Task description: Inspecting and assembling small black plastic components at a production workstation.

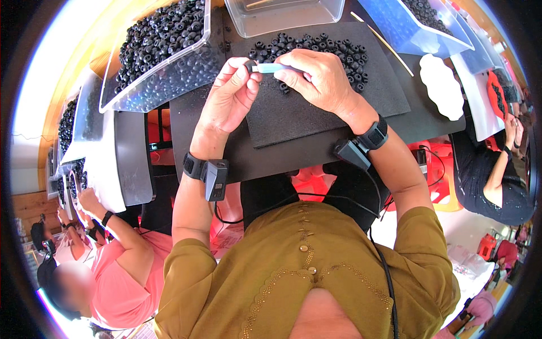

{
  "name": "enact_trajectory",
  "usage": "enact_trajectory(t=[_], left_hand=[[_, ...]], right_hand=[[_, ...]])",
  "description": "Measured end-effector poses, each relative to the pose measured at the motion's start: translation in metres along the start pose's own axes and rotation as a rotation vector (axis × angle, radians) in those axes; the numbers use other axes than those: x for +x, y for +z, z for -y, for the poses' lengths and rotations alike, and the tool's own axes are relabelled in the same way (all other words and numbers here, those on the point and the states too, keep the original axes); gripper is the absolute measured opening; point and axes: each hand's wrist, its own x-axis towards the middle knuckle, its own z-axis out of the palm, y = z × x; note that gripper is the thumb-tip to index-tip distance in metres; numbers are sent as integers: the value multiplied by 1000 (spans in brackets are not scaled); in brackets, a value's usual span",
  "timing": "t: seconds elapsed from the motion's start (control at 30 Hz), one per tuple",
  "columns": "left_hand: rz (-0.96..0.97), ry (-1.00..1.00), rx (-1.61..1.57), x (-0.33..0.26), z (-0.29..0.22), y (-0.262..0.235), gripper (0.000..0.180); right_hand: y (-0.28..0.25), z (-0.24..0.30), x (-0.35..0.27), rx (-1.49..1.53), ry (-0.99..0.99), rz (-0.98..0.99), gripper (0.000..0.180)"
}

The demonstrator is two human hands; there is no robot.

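The left hand (230, 96) and the right hand (319, 76) meet over a dark foam mat (316, 107) that lies on the black tabletop (186, 130). Between them they hold a thin pale rod (271, 68), level and pointing left to right. The right hand's grip is closed on the rod's right part, thumb and forefinger pinching it. The left hand's grip is narrow, thumb and forefinger pinched at the rod's left end, where a small black ring (250, 66) seems to sit, though it is too small to tell whether it is threaded onto the rod.

Just beyond the hands, on the far part of the mat, lies a loose pile of black rings (316, 45). To the far left a clear plastic bin (164, 62) is heaped with the same black rings. An empty-looking clear tub (282, 17) stands at the far edge, and a blue-tinted bin (412, 28) with more rings sits at the far right. A white scalloped dish (441, 86) rests to the right of the mat.

Each wrist carries a black band with a small device. A person in pink (121, 271) works at the near left; another in black (491, 175) sits at the right.
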Motion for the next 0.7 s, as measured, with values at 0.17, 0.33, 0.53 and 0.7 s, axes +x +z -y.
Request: enact_trajectory(t=[0.17,0.33,0.53,0.7], left_hand=[[-5,-10,10,0,0,0,11],[17,-15,-4,0,1,-1,11],[232,-73,184,-5,5,9,12],[63,26,104,-1,0,4,10]], right_hand=[[0,0,0,-6,6,6,23],[-4,1,0,-29,-28,28,20],[-1,-16,4,-70,120,-22,25],[-6,-23,4,206,285,-98,30]])
